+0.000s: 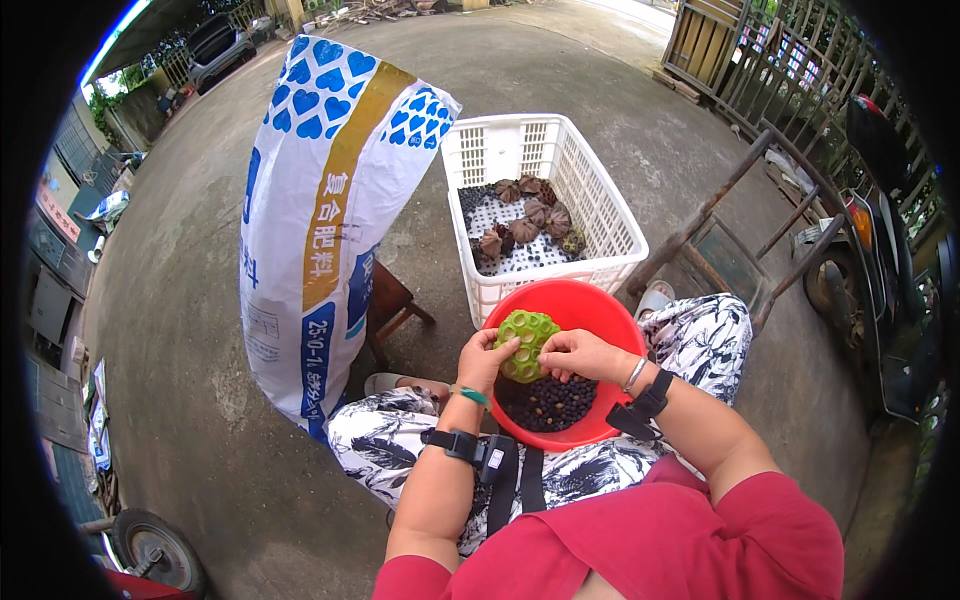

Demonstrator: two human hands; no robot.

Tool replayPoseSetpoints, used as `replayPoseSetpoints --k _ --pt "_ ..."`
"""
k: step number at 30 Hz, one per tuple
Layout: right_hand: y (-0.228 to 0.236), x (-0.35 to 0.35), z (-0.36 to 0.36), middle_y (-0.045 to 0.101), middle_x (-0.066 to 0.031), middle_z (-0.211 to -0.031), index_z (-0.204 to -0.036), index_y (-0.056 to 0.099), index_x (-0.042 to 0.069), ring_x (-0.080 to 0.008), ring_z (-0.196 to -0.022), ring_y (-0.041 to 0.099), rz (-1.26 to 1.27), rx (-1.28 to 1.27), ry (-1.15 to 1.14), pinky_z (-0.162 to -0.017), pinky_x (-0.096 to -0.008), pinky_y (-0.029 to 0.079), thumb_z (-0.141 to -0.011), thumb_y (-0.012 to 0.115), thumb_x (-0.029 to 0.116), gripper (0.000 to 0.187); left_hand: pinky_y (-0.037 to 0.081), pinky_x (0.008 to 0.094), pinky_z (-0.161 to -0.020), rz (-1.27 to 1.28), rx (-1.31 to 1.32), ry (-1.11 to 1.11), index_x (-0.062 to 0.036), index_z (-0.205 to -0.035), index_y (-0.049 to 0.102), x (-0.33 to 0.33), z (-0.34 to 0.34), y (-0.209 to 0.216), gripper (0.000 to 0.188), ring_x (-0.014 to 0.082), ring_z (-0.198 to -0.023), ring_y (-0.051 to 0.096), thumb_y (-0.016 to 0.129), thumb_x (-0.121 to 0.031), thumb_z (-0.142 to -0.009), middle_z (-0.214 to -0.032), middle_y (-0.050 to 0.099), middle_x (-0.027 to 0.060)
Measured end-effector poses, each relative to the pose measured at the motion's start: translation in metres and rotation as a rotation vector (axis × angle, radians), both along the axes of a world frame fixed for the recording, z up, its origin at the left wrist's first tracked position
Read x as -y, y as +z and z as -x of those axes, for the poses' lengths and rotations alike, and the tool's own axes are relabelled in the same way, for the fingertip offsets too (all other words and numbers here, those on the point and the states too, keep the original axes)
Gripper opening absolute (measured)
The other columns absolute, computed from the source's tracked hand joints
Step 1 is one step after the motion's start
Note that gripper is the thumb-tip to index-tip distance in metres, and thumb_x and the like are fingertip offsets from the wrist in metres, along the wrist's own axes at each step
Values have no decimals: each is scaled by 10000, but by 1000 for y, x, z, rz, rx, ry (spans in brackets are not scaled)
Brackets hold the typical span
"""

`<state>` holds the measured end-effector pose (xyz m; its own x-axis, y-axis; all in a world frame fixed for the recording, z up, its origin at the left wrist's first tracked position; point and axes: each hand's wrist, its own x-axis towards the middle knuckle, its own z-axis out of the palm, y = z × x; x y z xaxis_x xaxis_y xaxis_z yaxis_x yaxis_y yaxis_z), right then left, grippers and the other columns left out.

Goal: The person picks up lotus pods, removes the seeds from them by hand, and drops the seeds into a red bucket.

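Above the red round plastic basin [590, 305], your left hand [482, 362] clasps a green pitted seedpod [526, 338] — probably light, spongy, best rim-held — your right hand [592, 356] pinched closed, contents unclear.

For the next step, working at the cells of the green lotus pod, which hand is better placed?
Probably the right hand: it is at the right edge of the lotus pod, above dark seeds in the red basin. The left hand seems less free, gripping the pod's left side.

Seeds [552, 408] in bowl [612, 312]; crate [592, 215] behind; sack [290, 215] left (chair [728, 264] right).
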<state>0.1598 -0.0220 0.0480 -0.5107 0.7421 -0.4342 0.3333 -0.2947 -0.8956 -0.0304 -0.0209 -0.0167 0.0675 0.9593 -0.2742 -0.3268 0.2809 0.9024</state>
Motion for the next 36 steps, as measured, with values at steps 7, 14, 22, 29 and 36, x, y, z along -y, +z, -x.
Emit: replayPoseSetpoints --k 7,14,22,29,36 --pt "2 2 -31 579 -80 -1010 -1151 492 40 -144 -945 557 -45 242 -3 -764 -272 465 -819 594 246 403 472 243 -722 103 264 90 5 -1013 511 0 -3 20 279 124 -806 577 635 -121 -797 -934 587 67" --pt "23 -6 -13 564 -62 -1023 -1263 369 74 -139 -866 578 95 -280 -307 -692 -253 492 -843 559 135 466 467 244 -688 110 309 24 -49 -1016 522 0 6 32 268 125 -818 572 555 -263 -857 -921 588 36" --pt "139 -126 -39 570 -49 -902 -1215 394 112 -153 -735 575 -56 -404 -740 -617 -272 475 -841 518 162 398 464 202 -587 209 -5 -53 -47 -993 550 17 39 57 234 79 -654 554 599 -191 -816 -840 594 22" --pt "295 -314 -28 583 -100 -837 -1204 373 39 -141 -548 577 -635 -279 -1154 -423 -240 427 -808 528 165 444 463 221 -620 201 -93 -195 -49 -976 569 -6 38 79 236 99 -691 559 608 -205 -803 -837 596 17" --pt "386 -345 156 597 -98 -896 -1282 334 91 -133 -720 593 -364 -309 -153 -626 -232 494 -851 545 340 541 463 207 -611 256 -94 -200 -35 -1005 568 -50 19 89 281 87 -681 557 624 -216 -798 -814 597 18"
